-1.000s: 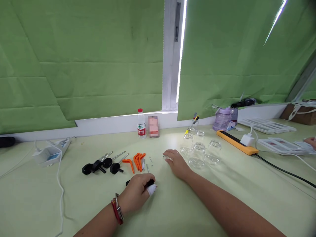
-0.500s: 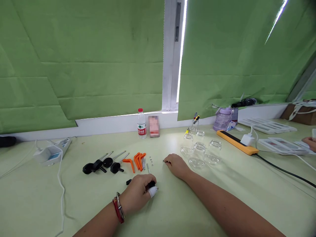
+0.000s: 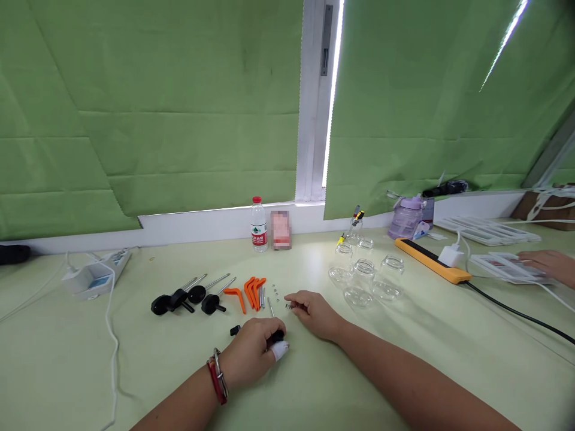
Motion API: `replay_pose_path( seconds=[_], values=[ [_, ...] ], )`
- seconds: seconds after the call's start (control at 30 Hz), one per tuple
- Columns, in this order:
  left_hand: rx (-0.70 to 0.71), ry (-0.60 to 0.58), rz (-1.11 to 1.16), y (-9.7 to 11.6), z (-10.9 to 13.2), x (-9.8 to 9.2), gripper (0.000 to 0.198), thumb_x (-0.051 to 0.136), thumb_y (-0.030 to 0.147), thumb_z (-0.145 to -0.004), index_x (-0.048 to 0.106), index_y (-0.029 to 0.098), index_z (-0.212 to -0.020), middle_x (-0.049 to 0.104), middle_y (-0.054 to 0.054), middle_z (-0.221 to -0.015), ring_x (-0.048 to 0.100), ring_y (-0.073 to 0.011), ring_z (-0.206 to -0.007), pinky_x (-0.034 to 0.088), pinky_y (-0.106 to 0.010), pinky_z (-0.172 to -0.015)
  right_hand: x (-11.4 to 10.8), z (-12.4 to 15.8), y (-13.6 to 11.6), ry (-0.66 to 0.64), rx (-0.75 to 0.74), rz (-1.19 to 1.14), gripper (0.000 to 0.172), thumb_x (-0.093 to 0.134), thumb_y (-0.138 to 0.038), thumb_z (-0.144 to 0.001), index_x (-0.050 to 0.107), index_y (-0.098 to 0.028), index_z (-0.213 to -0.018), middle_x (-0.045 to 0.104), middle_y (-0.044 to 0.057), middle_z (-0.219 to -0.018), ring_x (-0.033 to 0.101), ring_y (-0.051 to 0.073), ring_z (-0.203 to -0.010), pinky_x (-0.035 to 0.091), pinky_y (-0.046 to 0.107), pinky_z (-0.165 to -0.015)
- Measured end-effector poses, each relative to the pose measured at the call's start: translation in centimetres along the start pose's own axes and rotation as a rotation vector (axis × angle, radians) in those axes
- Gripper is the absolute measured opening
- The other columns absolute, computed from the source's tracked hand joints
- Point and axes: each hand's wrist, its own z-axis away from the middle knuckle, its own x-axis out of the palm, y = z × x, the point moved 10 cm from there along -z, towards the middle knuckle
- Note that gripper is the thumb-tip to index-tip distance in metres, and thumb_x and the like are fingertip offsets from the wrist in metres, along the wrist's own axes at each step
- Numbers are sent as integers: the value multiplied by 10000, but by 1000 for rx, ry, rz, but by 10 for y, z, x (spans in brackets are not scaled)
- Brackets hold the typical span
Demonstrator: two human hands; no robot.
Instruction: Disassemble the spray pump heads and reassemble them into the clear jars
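Observation:
My left hand (image 3: 257,346) is closed around a black round-headed part (image 3: 277,336), whose thin metal rod (image 3: 271,306) points away from me. White wrapping covers one of its fingertips. Between thumb and fingertips, my right hand (image 3: 315,314) pinches a small coiled spring (image 3: 288,306) close to the rod's tip. Tiny metal pieces (image 3: 275,293) lie just beyond both hands. To the left are several orange bent pieces (image 3: 250,293), short metal pins (image 3: 262,297) and more black round-headed parts with metal rods (image 3: 210,304).
Glass jars (image 3: 359,284) stand right of my right hand, one holding screwdrivers. A yellow-black power strip (image 3: 431,261) lies beyond them. At the back stand a water bottle (image 3: 259,227) and a pink box (image 3: 281,230). Another person's hand (image 3: 550,263) touches a white tray (image 3: 507,267).
My right hand has come left and slightly nearer to me, and the spring now shows at its fingertips. My left hand has barely moved. The other person's hand has reached over the white tray.

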Motion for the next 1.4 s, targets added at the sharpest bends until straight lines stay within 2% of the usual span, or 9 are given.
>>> replay_pose_path(
  seconds=[0.23,0.53,0.87,1.23,1.4],
  values=[
    [1,-8,9,-1,-1,2,84,497,245,-780,556,186,-785,547,18,-671,426,-110,-590,333,-215,-551,0,0,-11,-37,-64,-32,360,419,-125,-845,636,-229,-1113,599,50,-944,580,150,-891,463,296,-841],
    [13,-23,-7,2,0,1,105,484,253,-790,562,183,-787,532,22,-658,417,-106,-576,318,-217,-543,-7,2,4,-32,62,-127,289,486,-61,-739,623,-200,-953,625,16,-848,568,140,-779,468,279,-744],
    [13,-22,15,0,0,2,112,484,260,-787,567,184,-796,544,15,-675,426,-109,-586,321,-215,-545,-14,7,11,-84,98,-271,132,538,-142,-735,632,-183,-819,635,3,-776,569,129,-727,465,265,-713],
    [16,-21,-11,-2,0,4,114,473,260,-796,558,186,-775,537,13,-668,422,-112,-588,310,-220,-545,-14,10,5,-77,96,-212,144,545,-133,-721,648,-190,-804,647,8,-773,572,135,-714,480,269,-704],
    [19,-26,-28,-1,0,4,99,476,257,-794,544,192,-761,524,21,-658,414,-111,-582,307,-215,-539,-15,10,-4,-60,46,-156,160,544,-119,-720,651,-198,-809,656,9,-808,577,143,-764,474,272,-741]
  ],
)
